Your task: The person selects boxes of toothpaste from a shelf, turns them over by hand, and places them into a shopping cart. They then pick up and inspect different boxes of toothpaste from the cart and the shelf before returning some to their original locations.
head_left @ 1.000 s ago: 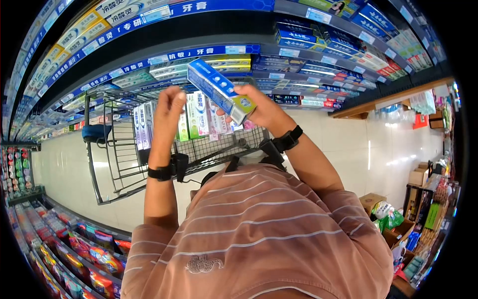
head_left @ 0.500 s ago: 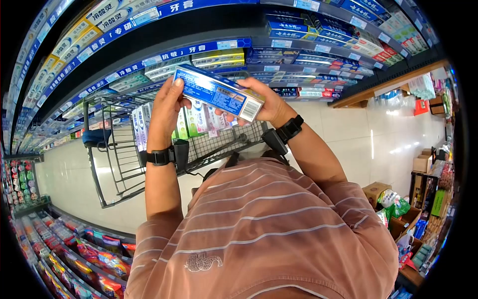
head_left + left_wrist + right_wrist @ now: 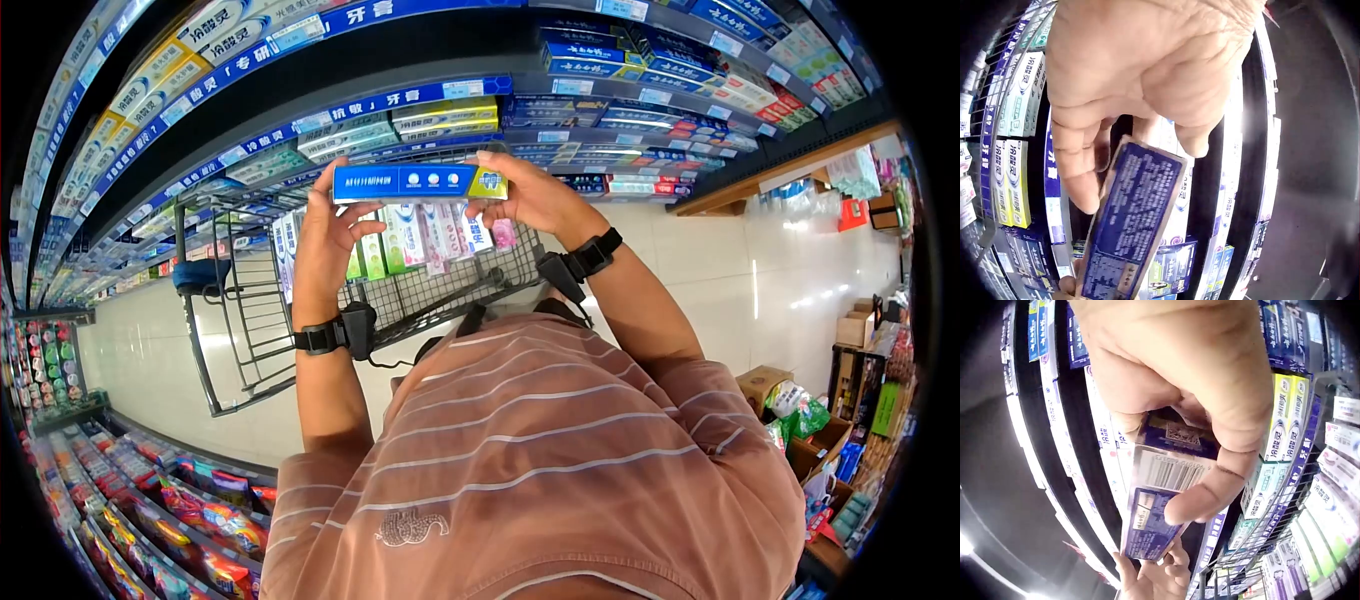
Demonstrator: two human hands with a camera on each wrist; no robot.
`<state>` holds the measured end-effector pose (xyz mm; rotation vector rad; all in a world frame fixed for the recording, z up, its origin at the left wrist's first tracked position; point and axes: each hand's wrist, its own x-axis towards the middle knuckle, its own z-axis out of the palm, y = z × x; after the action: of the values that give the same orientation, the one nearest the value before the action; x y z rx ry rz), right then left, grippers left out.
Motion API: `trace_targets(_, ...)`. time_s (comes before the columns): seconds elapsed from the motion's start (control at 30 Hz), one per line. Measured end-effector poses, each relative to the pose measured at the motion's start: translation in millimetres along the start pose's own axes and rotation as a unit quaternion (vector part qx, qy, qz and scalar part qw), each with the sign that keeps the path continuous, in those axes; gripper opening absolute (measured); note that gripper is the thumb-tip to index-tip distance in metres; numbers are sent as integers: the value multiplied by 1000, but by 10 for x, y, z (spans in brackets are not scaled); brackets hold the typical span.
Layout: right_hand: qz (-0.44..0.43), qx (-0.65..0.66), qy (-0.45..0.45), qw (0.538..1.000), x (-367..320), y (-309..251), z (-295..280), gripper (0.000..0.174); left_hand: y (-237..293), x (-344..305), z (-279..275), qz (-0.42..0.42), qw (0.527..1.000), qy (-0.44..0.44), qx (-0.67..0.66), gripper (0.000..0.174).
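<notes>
Right hand (image 3: 530, 205): we see it gripping one end of the blue box (image 3: 390, 185), and in the right wrist view a bent finger lies partly across the barcode.
Left hand (image 3: 325, 235): it holds the opposite end, and in the right wrist view we make out thumb and fingers on either side of the box.
Blue box: we find it in the upper middle of the head frame, level between both hands, its right end yellow-green; the left wrist view shows a side covered in small print.
Cart (image 3: 455, 287): we see its wire basket left of and around the middle of the frame, partly hidden by the arms.
Cartons in the cart (image 3: 405, 235): white ones with green, pink or purple parts stand side by side, just below the blue box in the head frame.
Shelves (image 3: 420, 97): they curve across the top of our frame, stocked with boxes, yellow ones (image 3: 447, 115) at upper middle.
Striped shirt (image 3: 540, 450): it fills our lower middle.
Pale floor (image 3: 705, 270): we see it right of centre.
Cardboard box (image 3: 762, 385): lower right.
</notes>
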<state>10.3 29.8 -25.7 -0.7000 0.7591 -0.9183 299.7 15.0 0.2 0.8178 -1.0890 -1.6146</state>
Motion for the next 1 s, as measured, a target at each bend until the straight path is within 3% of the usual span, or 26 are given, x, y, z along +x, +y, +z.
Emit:
trace_targets(0.2,-53,-92,33,994,21,-26,10,46,-147,46,-155,-66,996,53,-9,60)
trace_targets(0.33,-81,-79,31,993,2,-23,26,51,-232,66,-186,-53,992,84,-79,42)
trace_targets(0.57,-134,-108,24,985,-73,-85,35,57,-108,34,-40,-105,994,23,-11,54)
trace_targets(0.9,-150,-90,47,983,-58,-25,-129,58,-110,-2,-23,-29,996,13,82,64)
trace_targets(1.0,-158,-97,47,981,-84,-61,-126,56,-104,-7,-3,-22,997,9,76,57)
